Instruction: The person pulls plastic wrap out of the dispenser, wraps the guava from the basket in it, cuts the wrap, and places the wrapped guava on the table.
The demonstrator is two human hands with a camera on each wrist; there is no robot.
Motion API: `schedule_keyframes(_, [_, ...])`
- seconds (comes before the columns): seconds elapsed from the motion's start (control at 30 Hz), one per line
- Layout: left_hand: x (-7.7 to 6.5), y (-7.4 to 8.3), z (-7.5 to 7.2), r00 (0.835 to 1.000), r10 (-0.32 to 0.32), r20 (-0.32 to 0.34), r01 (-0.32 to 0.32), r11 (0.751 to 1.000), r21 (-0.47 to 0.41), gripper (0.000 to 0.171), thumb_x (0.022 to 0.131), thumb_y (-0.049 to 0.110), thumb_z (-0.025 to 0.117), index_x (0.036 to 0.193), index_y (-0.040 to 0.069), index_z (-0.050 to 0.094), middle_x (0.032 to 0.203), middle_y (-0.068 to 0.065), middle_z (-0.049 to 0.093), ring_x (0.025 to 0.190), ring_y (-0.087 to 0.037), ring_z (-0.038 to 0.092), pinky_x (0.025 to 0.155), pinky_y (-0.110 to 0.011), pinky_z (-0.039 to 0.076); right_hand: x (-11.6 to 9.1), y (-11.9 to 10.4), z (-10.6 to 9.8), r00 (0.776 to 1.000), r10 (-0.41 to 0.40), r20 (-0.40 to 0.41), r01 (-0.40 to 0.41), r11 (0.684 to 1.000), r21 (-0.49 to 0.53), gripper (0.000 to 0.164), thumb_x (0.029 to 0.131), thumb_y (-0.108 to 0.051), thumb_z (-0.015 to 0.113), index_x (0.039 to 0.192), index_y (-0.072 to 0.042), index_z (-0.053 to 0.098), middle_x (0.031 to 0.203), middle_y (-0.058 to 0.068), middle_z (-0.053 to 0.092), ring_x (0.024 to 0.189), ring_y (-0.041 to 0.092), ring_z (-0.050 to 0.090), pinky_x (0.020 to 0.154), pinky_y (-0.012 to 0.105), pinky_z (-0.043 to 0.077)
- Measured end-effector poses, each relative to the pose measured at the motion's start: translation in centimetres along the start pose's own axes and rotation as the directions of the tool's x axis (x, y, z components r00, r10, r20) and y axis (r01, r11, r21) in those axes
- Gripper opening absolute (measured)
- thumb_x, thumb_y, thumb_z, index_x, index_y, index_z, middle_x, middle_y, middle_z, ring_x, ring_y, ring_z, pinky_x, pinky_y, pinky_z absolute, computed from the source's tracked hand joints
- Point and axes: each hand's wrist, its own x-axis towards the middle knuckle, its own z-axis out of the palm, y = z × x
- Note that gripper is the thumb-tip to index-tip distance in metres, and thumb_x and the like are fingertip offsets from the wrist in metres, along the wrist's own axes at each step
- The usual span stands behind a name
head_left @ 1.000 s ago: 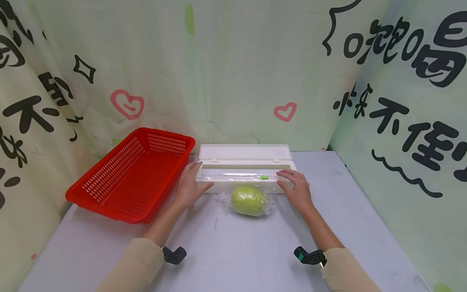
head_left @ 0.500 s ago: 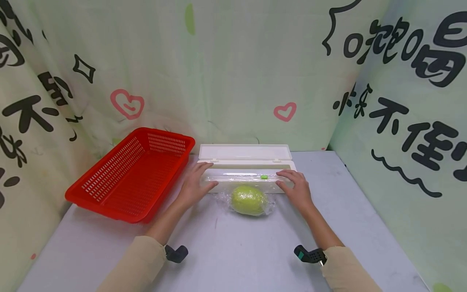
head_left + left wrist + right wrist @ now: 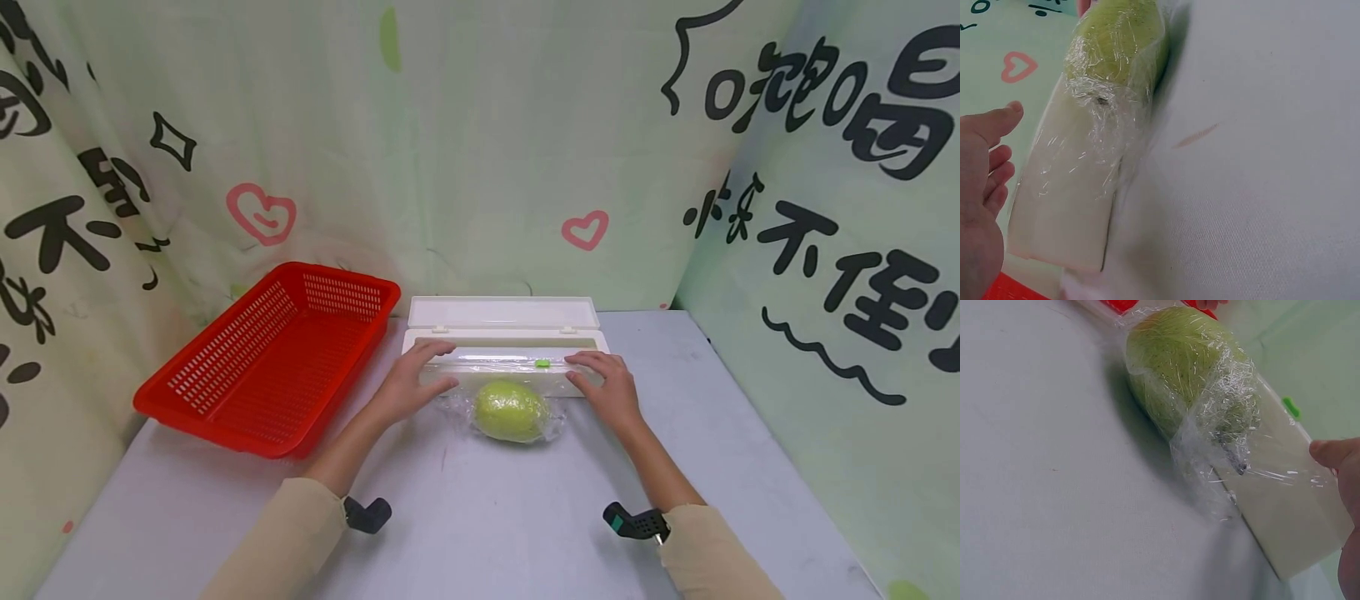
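Note:
A yellow-green fruit (image 3: 512, 412) wrapped in clear cling film lies on the table, against the front of a white cling film dispenser (image 3: 487, 385). Film stretches from the fruit over the dispenser's front. The dispenser's lid (image 3: 504, 312) is tipped back, and a green slide cutter (image 3: 542, 363) sits on its front bar. My left hand (image 3: 405, 385) hovers at the dispenser's left part, thumb and fingers apart, nothing between them. My right hand (image 3: 609, 385) rests at the right end, fingertips over the top and thumb (image 3: 1329, 453) at the front edge, where the film lies.
A red plastic basket (image 3: 300, 442) with perforated sides stands on the left of the white table (image 3: 495, 533). A printed pale green curtain (image 3: 480, 150) hangs behind and along both sides.
My left hand has slid to the right along the dispenser, from its left end towards the fruit. My right hand, the fruit and the dispenser have hardly moved.

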Motion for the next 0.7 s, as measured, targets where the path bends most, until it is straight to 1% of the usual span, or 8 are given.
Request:
schedule_keyframes(0.23, [0.3,-0.2,0.2,0.999,0.011,0.04,-0.01,1.0,-0.012,0.052,0.085,0.023,0.074,0.132,0.01,0.057,0.133,-0.006,0.058,0.126,-0.024,0.052,0.107,-0.046,0.044,0.0,0.0,0.0,1.0,-0.006,0.007,0.006,1.0,-0.003,0.03,0.086,-0.011,0.072,0.115,-0.006,0.07,0.121,0.017,0.065,0.116,0.034,0.049,0.101,0.053,0.039])
schedule_keyframes(0.4, [0.5,0.1,0.2,0.998,-0.014,0.06,0.015,1.0,-0.011,0.052,0.085,0.026,0.074,0.132,0.011,0.057,0.134,-0.005,0.058,0.127,-0.024,0.051,0.107,-0.046,0.044,0.0,0.1,0.1,1.0,-0.017,0.003,0.017,1.0,-0.014,0.029,0.085,-0.01,0.072,0.114,-0.006,0.071,0.118,0.016,0.066,0.115,0.034,0.05,0.099,0.052,0.039])
schedule_keyframes(0.5, [0.7,0.2,0.3,0.997,-0.02,0.07,0.022,0.999,-0.026,0.052,0.085,0.026,0.074,0.132,0.011,0.058,0.134,-0.005,0.058,0.127,-0.025,0.051,0.107,-0.046,0.044,0.0,0.2,0.1,1.0,-0.016,0.006,0.016,1.0,-0.019,0.028,0.085,-0.01,0.072,0.113,-0.007,0.071,0.117,0.016,0.066,0.116,0.034,0.05,0.099,0.052,0.039])
schedule_keyframes(0.7, [1.1,0.3,0.6,0.997,0.022,0.069,-0.019,0.999,-0.037,0.05,0.086,0.023,0.074,0.131,0.008,0.058,0.132,-0.007,0.06,0.125,-0.026,0.053,0.107,-0.046,0.044,0.0,0.1,0.1,1.0,-0.014,0.004,0.014,1.0,-0.018,0.026,0.086,-0.01,0.071,0.112,-0.006,0.072,0.117,0.016,0.067,0.116,0.034,0.05,0.1,0.052,0.038])
